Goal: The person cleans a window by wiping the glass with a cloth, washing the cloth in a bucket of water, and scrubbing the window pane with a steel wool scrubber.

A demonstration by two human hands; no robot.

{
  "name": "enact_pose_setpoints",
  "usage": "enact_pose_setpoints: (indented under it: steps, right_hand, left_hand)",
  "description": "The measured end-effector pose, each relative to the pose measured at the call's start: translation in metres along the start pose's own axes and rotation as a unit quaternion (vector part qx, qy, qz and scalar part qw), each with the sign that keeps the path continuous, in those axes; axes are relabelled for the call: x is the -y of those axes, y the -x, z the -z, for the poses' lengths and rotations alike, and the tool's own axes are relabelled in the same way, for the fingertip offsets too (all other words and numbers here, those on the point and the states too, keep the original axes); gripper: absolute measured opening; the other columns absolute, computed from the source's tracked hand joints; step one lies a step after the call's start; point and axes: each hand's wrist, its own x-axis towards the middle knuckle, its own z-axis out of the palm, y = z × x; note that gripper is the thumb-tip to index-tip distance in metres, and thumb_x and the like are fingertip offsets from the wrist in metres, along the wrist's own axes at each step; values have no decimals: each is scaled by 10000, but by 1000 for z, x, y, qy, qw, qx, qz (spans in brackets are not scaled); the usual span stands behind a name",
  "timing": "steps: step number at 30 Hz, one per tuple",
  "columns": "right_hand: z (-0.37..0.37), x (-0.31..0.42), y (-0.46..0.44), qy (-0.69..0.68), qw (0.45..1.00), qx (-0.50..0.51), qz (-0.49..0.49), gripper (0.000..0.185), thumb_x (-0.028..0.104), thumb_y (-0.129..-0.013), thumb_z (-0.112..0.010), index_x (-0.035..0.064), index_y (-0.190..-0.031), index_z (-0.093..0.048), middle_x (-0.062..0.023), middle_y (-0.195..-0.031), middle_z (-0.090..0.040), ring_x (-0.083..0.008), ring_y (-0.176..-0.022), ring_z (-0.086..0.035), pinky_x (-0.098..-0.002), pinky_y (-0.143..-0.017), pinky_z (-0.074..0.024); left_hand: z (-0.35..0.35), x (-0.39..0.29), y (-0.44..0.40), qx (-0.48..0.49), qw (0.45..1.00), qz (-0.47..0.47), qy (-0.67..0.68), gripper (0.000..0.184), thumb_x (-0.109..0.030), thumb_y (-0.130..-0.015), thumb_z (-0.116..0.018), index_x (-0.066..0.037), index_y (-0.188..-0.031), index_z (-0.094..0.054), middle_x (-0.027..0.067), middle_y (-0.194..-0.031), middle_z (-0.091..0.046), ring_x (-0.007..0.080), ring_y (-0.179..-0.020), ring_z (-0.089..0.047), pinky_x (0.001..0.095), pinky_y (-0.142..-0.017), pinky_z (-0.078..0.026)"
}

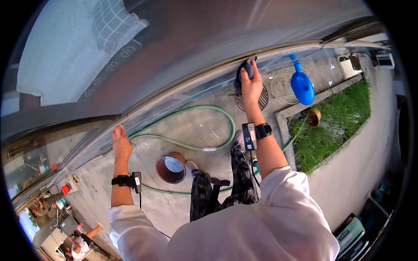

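A dark cloth is bunched in my right hand, which presses it against the pale frame below a large window pane. Further left along the same frame, my left hand rests its fingertips on the edge, fingers extended and holding nothing. Both wrists wear black straps with small boxes. A blue plastic scoop or ladle hangs to the right of my right hand.
A green hose loops over the concrete ground near a brown bucket. Under my right hand lies a round drain grate. Right, a raised border surrounds grass. Another person is at the lower left.
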Motion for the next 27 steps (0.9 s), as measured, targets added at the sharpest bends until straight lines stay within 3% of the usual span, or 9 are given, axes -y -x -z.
enact_pose_setpoints:
  steps: [4,6,9,12,15,18,22,24,27]
  right_hand:
    - [-64,39,133,48,988,143,40,500,324,-834,-636,225,-1314,-540,-157,-1069,-619,-355,-982,-610,-407,-854,-481]
    - [-83,50,186,12,969,248,-16,479,234,-813,-687,161,-1275,-585,-163,-1116,-646,-223,-996,-636,-311,-869,-474]
    - [-104,41,203,-176,981,71,-46,450,234,-810,-649,137,-1247,-606,-158,-1058,-676,-238,-931,-652,-332,-844,-487]
    - [-124,27,178,-161,984,-13,-80,509,256,-828,-624,125,-1313,-539,-163,-1114,-654,-282,-962,-641,-365,-849,-482]
    - [-142,82,218,82,992,93,-1,558,324,-803,-636,169,-1328,-525,-185,-1104,-625,-368,-994,-608,-418,-869,-468]
    - [-157,98,270,123,957,250,85,541,320,-802,-632,188,-1318,-538,-180,-1087,-635,-359,-987,-617,-409,-869,-480]
    - [-161,89,267,-37,988,137,55,477,257,-827,-622,136,-1284,-565,-164,-1093,-658,-308,-992,-635,-369,-873,-475]
    - [-171,76,247,-119,989,63,-59,467,252,-845,-617,125,-1291,-558,-165,-1113,-655,-294,-987,-637,-365,-868,-472]
    - [-177,88,266,5,993,106,53,495,290,-840,-643,165,-1308,-543,-169,-1147,-623,-341,-971,-627,-383,-853,-474]
  left_hand:
    - [-2,3,0,-32,999,-24,20,793,-34,-704,-691,9,-1400,-313,126,-1331,-359,319,-1224,-397,365,-964,-465]
    - [-5,6,5,-93,993,-71,13,667,-31,-750,-635,38,-1359,-372,106,-1236,-419,296,-1165,-442,383,-900,-500]
    - [-12,13,2,-100,991,-88,27,590,-36,-796,-590,30,-1347,-392,86,-1233,-427,275,-1150,-451,393,-885,-501]
    - [0,12,6,-92,991,-87,36,485,-57,-836,-550,17,-1303,-444,68,-1215,-441,259,-1127,-462,400,-870,-501]
    - [5,13,5,-75,992,-87,61,404,-65,-845,-538,8,-1241,-504,58,-1200,-448,252,-1114,-468,417,-868,-497]
    - [-5,11,1,-114,988,-78,61,343,-84,-852,-534,6,-1182,-551,54,-1189,-455,252,-1104,-472,431,-867,-495]
    - [-11,15,2,-141,984,-88,70,350,-98,-846,-546,22,-1175,-563,52,-1186,-462,239,-1108,-471,437,-869,-494]
    - [-10,15,1,-140,985,-87,42,382,-77,-833,-548,26,-1201,-535,66,-1175,-461,250,-1085,-482,416,-843,-506]
    - [-2,7,2,-121,989,-85,20,428,-57,-816,-555,26,-1232,-503,80,-1171,-460,262,-1071,-493,400,-826,-514]
